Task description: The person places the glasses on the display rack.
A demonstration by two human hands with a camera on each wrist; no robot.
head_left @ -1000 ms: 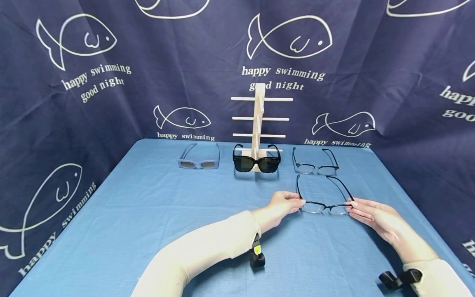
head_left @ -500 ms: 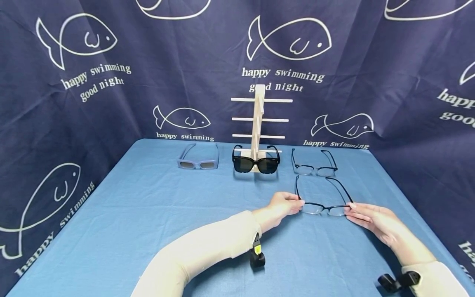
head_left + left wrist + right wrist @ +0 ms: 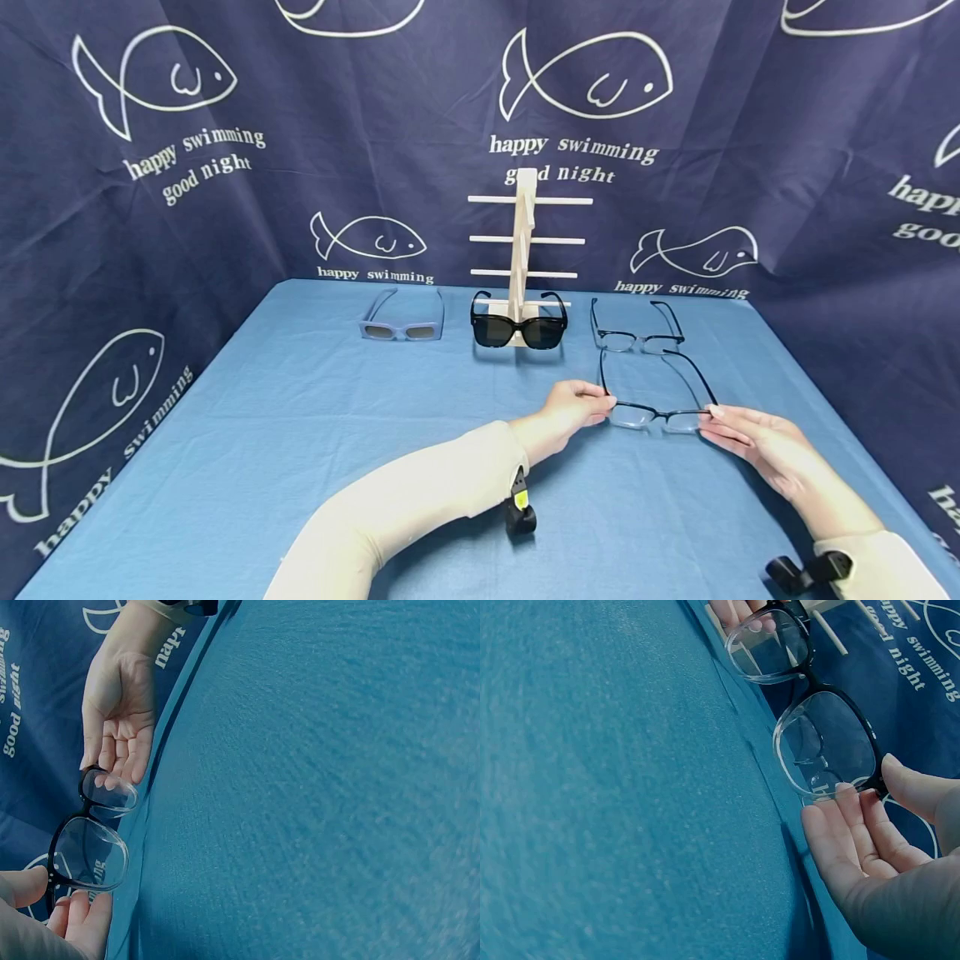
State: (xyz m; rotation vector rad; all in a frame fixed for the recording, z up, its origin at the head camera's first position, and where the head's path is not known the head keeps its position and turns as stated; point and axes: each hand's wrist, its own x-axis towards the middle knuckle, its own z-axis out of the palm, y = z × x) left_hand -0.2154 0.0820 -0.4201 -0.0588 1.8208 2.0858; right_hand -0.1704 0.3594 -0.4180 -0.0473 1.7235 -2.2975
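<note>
Both hands hold one pair of clear-lensed eyeglasses (image 3: 657, 414) with black upper rims, its temples unfolded and pointing away. At one front corner, the left hand (image 3: 567, 412) pinches the frame between thumb and fingers. The right hand (image 3: 768, 446) pinches the opposite corner. In the left wrist view the eyeglasses (image 3: 88, 813) show transparent lower rims. The right wrist view has the frame's dark brow line (image 3: 821, 684) running between the two hands. How far the eyeglasses are above the cloth is hard to tell.
Behind them lie a second pair of eyeglasses (image 3: 640, 339), black sunglasses (image 3: 519, 332) before a wooden eyewear stand (image 3: 520, 250) with several crossbars, and blue-grey sunglasses (image 3: 401, 332) further left. Blue cloth (image 3: 315, 400) covers the table; a navy fish-print curtain (image 3: 420, 125) surrounds it.
The held eyeglasses have risen very slightly, their temple tips now nearer the pair behind. Both hands keep their hold; the other eyewear has not moved.
</note>
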